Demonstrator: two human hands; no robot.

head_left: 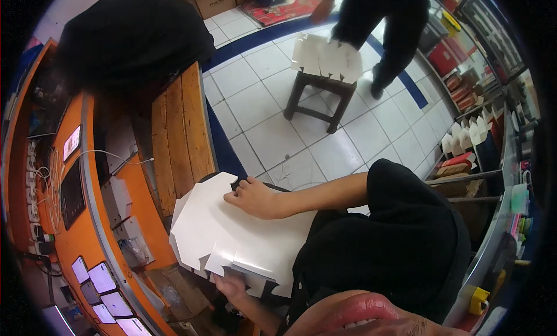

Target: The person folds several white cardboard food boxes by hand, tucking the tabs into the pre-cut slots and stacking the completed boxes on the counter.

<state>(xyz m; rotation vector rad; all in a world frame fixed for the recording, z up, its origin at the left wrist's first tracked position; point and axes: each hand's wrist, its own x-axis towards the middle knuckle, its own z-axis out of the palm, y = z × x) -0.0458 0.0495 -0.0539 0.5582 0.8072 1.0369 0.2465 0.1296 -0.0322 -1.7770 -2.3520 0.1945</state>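
Observation:
A stack of white die-cut cardboard box blanks [203,217] lies across my lap, with notches and flaps along its edges. My right hand [255,198] rests on top of it, its fingers curled against the board near a notch at the far edge. From below, my left hand [231,286] grips the near edge, the thumb side showing and the other fingers hidden under the board. A folded strip [253,268] stands slightly raised along that edge. Further off, more white box blanks [325,57] lie on a dark wooden stool [322,104].
A person in dark trousers [386,28] stands beyond the stool. On the left are a wooden bench [180,138], a black cloth-covered bulk [133,37] and an orange counter [75,243] with several phones [103,277] and cables. Shelves of goods [464,144] line the right.

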